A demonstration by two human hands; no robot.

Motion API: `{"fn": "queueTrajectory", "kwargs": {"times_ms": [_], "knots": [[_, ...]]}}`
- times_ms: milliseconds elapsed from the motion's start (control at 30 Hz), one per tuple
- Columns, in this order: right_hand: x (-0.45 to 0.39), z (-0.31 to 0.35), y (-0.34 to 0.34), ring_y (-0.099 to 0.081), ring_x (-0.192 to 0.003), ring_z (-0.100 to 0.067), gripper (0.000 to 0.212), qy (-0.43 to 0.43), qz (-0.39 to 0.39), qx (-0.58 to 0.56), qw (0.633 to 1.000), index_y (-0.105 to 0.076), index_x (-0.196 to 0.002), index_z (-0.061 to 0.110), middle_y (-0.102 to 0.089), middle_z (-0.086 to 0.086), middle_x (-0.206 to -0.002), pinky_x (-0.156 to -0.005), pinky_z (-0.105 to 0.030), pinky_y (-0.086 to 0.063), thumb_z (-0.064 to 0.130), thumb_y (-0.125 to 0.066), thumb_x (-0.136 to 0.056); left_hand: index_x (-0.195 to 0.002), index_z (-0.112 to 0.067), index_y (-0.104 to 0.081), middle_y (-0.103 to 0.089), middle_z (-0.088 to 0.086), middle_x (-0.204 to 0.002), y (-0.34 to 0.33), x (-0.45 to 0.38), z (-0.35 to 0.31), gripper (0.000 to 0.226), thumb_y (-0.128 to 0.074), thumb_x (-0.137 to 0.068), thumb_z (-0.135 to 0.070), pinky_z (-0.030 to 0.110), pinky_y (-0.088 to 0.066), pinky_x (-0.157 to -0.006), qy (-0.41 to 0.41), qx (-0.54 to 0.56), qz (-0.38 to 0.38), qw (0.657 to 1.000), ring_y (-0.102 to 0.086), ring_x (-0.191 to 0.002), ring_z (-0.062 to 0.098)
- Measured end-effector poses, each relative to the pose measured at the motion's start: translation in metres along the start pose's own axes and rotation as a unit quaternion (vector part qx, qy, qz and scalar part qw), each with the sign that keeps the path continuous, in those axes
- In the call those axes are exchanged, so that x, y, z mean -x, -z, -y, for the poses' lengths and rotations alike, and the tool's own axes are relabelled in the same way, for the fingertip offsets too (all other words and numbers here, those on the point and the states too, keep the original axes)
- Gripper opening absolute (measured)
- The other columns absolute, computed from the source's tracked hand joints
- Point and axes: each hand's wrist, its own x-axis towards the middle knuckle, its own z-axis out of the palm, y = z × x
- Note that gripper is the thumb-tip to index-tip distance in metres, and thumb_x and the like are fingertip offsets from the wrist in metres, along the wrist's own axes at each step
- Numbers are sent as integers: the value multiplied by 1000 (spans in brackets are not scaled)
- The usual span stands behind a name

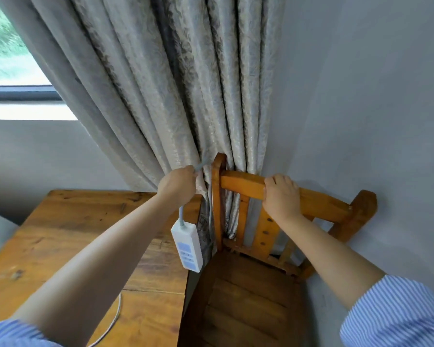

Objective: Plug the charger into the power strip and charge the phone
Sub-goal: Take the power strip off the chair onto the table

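Outstretched, left hand [177,185] grip clamps power strip [187,246] cord [181,212]; right hand [282,195] clasps chair [311,201].

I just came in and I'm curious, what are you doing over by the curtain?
The left hand holds the cord of a white power strip, which dangles between the wooden table and the chair. The right hand grips the chair's top rail. Nothing is plugged into the strip yet, and no phone is in sight.
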Motion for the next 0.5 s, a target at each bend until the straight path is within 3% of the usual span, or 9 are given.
{"fn": "queueTrajectory", "kwargs": {"times_ms": [100, 200, 333, 400, 433, 500], "knots": [[4, 11, 2, -43, -114, -34, 27, -3, 8, 43, 999, -52, -105, -2, -55, -23, -117, -99, -47, -30, 2, -46, -80, -102, -4, -49, -63, 18, -97, 3, 18, 19, 23, -31, -100, -17, 32, -34, -54, -17, -11, -1, 1000, -47, -70, 25], [14, 38, -3, -35, -127, -31, 30, 65, -7, 50, 997, -54, -108, -2, -48, -20, -131, -109, -55, -17, -2, -47, -79, -101, -4, -49, -58, 14, -90, 11, 37, 47, 20, -33, -99, -15, 33, -35, -59, -35, -4, 24, 999, -46, -72, 25], [27, 93, -18, -28, -132, -22, 37, 90, 76, -40, 992, -43, -125, 12, -44, -6, -139, -112, -57, -3, 6, -39, -88, -85, -11, -45, -49, 6, -77, 23, 69, 91, 19, -35, -98, -19, 31, -34, -61, -112, 23, 62, 992, -45, -69, 24], [36, 129, -26, -25, -135, -22, 42, 95, 171, -136, 971, -34, -132, 19, -37, -4, -144, -113, -53, -9, 9, -37, -91, -84, -11, -47, -52, 8, -79, 28, 87, 120, 18, -38, -98, -19, 34, -36, -64, -141, 15, 75, 987, -46, -72, 23], [41, 147, -29, -28, -133, -24, 43, 87, 214, -202, 952, -33, -132, 19, -37, -6, -143, -110, -50, -19, 9, -39, -91, -85, -10, -49, -55, 10, -82, 29, 94, 134, 18, -39, -97, -18, 34, -37, -65, -153, 12, 85, 984, -48, -74, 25], [54, 180, -34, -42, -120, -23, 38, 60, 263, -322, 908, -43, -125, 18, -48, -9, -130, -95, -35, -35, 6, -45, -89, -91, -5, -53, -59, 12, -88, 32, 105, 165, 18, -40, -97, -16, 35, -38, -67, -171, 10, 101, 980, -51, -79, 27]]}}
